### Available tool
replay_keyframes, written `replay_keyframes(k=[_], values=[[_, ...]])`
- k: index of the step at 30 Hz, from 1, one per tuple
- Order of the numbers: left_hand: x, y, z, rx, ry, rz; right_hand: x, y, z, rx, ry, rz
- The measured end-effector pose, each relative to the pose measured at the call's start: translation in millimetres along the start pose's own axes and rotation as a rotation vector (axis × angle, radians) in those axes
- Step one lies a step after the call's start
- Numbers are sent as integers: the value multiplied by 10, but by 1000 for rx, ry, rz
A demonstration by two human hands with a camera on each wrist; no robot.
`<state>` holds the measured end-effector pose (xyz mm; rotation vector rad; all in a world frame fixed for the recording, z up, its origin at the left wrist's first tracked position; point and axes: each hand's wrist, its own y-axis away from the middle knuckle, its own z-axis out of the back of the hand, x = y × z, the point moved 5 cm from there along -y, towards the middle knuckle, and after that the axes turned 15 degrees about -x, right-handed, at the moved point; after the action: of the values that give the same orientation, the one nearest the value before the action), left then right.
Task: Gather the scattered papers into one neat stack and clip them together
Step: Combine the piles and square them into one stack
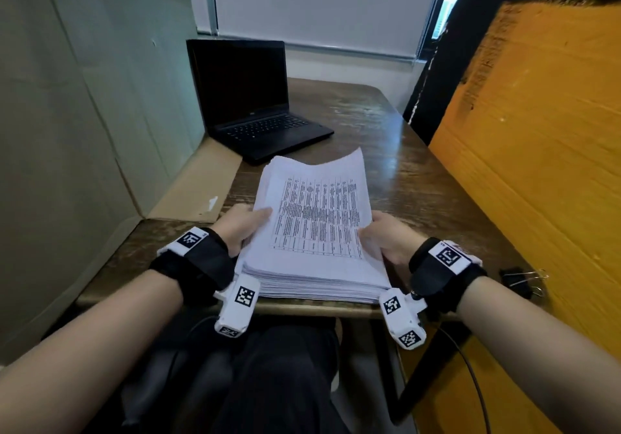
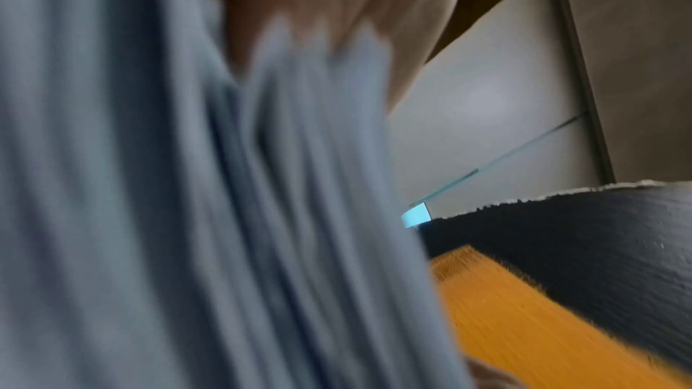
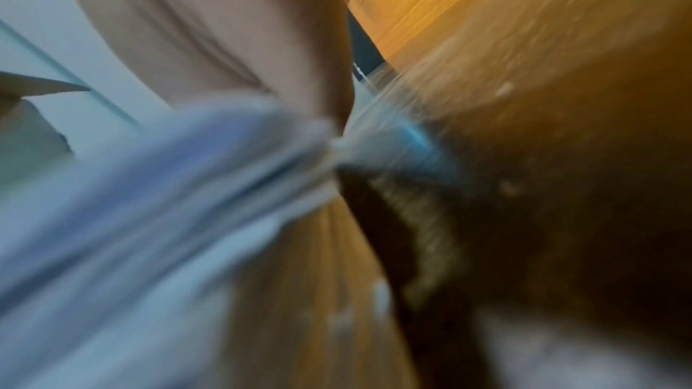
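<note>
A thick stack of printed white papers (image 1: 316, 232) lies on the wooden desk (image 1: 396, 171) near its front edge, the top sheet curling up at the far end. My left hand (image 1: 245, 225) grips the stack's left side, thumb on top. My right hand (image 1: 383, 235) grips the right side the same way. In the left wrist view the blurred paper edges (image 2: 187, 188) fill the frame below my fingers (image 2: 337, 5). The right wrist view shows the blurred paper stack (image 3: 149, 182) under my hand (image 3: 232, 34). Black binder clips (image 1: 519, 280) lie on the desk right of my right wrist.
An open black laptop (image 1: 255, 104) sits at the desk's far left. A flat cardboard sheet (image 1: 198, 185) lies left of the papers, beside a grey-green panel (image 1: 67, 131). An orange board (image 1: 537, 148) walls the right side. My lap is below the desk edge.
</note>
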<state>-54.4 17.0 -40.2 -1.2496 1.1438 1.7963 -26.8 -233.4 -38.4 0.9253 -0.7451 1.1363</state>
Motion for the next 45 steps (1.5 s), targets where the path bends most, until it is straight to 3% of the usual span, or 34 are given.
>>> replay_keyframes(k=[4,8,11,14,17,19,21,23,26,28,33,37,39,42,45], values=[[-6,21,-13,7,-25,-33,-62,-45,-76,87,111,42],[-107,149,20,24,149,-145,-18,-98,220,-25,-120,-5],[-374,313,-22,103,259,-288,308,108,333,23,-370,-30],[-844,480,-139,31,253,-553,861,275,497,-88,-513,254],[-1320,672,-146,-250,211,-835,1406,539,689,-324,-437,633],[-1553,813,-115,-349,260,-957,1608,671,814,-415,-397,786],[-1638,851,-117,-353,295,-1017,1636,717,909,-441,-419,856],[-1521,746,-143,-293,370,-944,1486,642,906,-411,-383,823],[-1095,435,-233,-127,410,-607,1112,490,724,-199,-373,702],[-904,360,-316,-35,341,-468,951,438,631,-124,-411,617],[-859,347,-390,-22,339,-256,1079,426,683,-411,-339,665],[-496,39,-340,-76,292,-81,964,264,828,-497,-613,549],[-290,108,-370,-23,296,46,788,174,854,-555,-817,409],[-246,344,-601,215,492,161,534,110,706,-519,-1059,198],[-367,449,-597,244,605,129,277,80,628,-376,-1031,75]])
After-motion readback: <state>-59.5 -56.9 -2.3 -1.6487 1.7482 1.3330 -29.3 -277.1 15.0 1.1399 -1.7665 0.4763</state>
